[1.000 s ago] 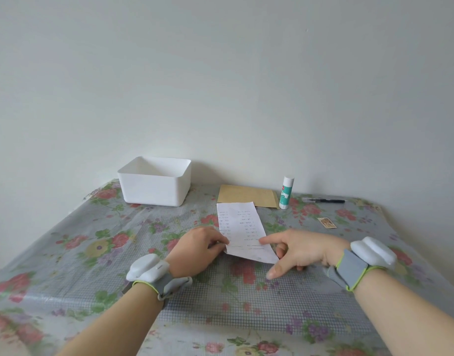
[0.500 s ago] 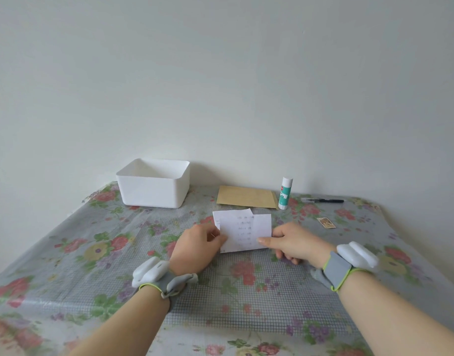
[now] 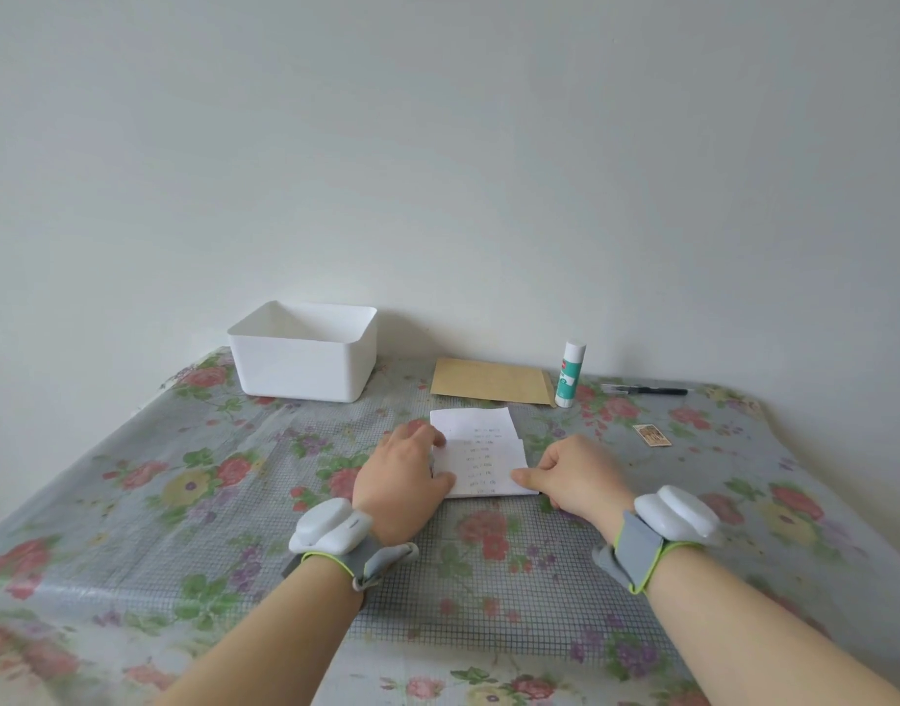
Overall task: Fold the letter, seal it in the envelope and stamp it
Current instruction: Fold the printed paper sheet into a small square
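Observation:
The white letter (image 3: 481,453) lies folded over on the flowered tablecloth, its near flap laid on the far part, faint writing showing. My left hand (image 3: 404,479) presses flat on its left edge. My right hand (image 3: 572,476) pinches the near right corner of the fold with thumb and fingers. Beyond the letter a brown envelope (image 3: 491,380) lies flat. A white and green glue stick (image 3: 569,374) stands upright at its right end. A small stamp (image 3: 651,434) lies to the right.
A white open plastic box (image 3: 305,351) stands at the back left by the wall. A black pen (image 3: 646,390) lies at the back right. The table (image 3: 132,501) ends at a pale wall behind.
The letter's near half has been lifted and folded away from me onto the far part. Both hands have moved down with it and now press the fold flat.

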`<state>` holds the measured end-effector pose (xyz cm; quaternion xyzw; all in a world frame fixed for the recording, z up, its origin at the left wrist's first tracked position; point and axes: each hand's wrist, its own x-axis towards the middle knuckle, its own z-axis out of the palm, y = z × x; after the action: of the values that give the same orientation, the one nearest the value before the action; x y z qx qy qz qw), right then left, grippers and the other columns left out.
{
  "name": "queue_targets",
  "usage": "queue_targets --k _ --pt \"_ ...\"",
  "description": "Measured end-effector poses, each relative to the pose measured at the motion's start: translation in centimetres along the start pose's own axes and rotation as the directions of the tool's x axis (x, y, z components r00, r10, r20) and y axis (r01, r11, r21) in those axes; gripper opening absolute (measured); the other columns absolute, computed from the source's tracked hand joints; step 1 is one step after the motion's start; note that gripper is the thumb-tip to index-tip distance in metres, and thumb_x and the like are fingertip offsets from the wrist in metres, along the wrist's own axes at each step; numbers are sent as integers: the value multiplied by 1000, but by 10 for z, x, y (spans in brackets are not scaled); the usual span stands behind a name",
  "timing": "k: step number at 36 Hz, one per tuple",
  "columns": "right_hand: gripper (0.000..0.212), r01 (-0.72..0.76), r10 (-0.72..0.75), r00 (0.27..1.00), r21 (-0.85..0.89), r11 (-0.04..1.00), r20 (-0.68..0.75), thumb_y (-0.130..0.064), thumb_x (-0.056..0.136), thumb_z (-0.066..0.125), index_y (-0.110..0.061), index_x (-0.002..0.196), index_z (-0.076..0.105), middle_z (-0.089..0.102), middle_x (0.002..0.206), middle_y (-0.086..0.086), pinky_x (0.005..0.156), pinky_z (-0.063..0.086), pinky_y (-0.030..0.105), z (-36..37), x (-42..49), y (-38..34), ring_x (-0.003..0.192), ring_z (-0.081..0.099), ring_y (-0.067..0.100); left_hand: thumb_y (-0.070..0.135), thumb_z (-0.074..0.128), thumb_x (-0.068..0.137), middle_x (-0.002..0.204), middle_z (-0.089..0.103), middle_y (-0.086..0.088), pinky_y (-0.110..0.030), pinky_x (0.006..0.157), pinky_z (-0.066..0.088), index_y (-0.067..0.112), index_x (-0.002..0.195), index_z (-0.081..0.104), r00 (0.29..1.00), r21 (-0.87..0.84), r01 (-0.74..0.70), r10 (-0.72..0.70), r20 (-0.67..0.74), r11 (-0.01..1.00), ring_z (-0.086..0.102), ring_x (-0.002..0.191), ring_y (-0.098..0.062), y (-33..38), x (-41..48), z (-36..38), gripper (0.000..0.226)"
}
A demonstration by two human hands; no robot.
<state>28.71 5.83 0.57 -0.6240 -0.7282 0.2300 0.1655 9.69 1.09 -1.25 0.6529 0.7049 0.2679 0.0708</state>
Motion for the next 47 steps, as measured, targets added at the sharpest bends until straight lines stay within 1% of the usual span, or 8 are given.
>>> queue_targets --k 6,10,14,17,22,32,40,47 --pt "30 45 -46 999 -44 998 -27 -47 80 67 -20 74 55 56 66 -7 55 38 26 -1 -5 -3 60 52 10 42 48 91 147 29 5 -39 111 30 32 135 44 990 109 -91 78 118 990 27 136 -19 -6 0 -1 45" --pt "37 96 -101 993 -83 992 -63 -48 83 62 -26 111 53 49 85 -11 55 34 25 2 -6 -4 76 50 11 35 32 98 160 3 11 -44 119 6 33 146 26 951 192 -239 190 243 952 -2 147 -13 -7 -3 2 49" --pt "57 285 -320 943 -274 918 -91 -40 92 52 -35 145 31 45 124 -3 93 43 34 10 -7 -7 116 43 18 34 19 101 160 2 11 -43 120 -2 27 151 10 916 220 -251 158 370 943 -4 147 -10 -4 -4 2 52" --pt "55 374 -384 921 -410 832 62 -39 99 36 -32 150 18 16 158 -4 116 16 41 14 -6 -11 145 11 21 36 16 101 160 0 9 -41 120 -2 24 152 5 900 233 -241 127 416 942 -4 147 -8 -4 -3 1 53" --pt "55 348 -250 929 -418 839 272 -46 100 13 -29 152 1 -6 160 -13 119 -3 47 22 -2 -5 147 -12 15 41 12 100 160 -8 6 -39 121 -5 19 151 -4 883 254 -214 75 463 943 -9 146 -8 -2 -5 2 58" --pt "58 301 -181 935 -410 861 305 -53 98 9 -35 150 -8 -16 157 -19 117 -10 51 24 -2 -1 146 -17 15 46 12 100 159 -11 5 -37 120 -6 18 151 -6 878 304 -214 47 475 928 -11 146 -8 2 -5 1 61" --pt "71 294 -145 928 -438 850 343 -66 91 14 -32 151 -7 -14 158 -17 116 -8 53 11 -8 -2 146 -17 16 62 20 93 160 -9 5 -39 120 -2 19 151 -4 849 313 -256 58 526 915 -7 147 -9 -1 -4 -9 76" --pt "81 338 -214 921 -395 854 326 -67 86 40 -29 152 12 8 159 -11 118 0 51 -5 -16 -8 148 -3 17 54 28 96 159 15 4 -37 121 5 20 150 20 877 277 -332 187 443 902 15 146 -9 -6 -6 -15 64"
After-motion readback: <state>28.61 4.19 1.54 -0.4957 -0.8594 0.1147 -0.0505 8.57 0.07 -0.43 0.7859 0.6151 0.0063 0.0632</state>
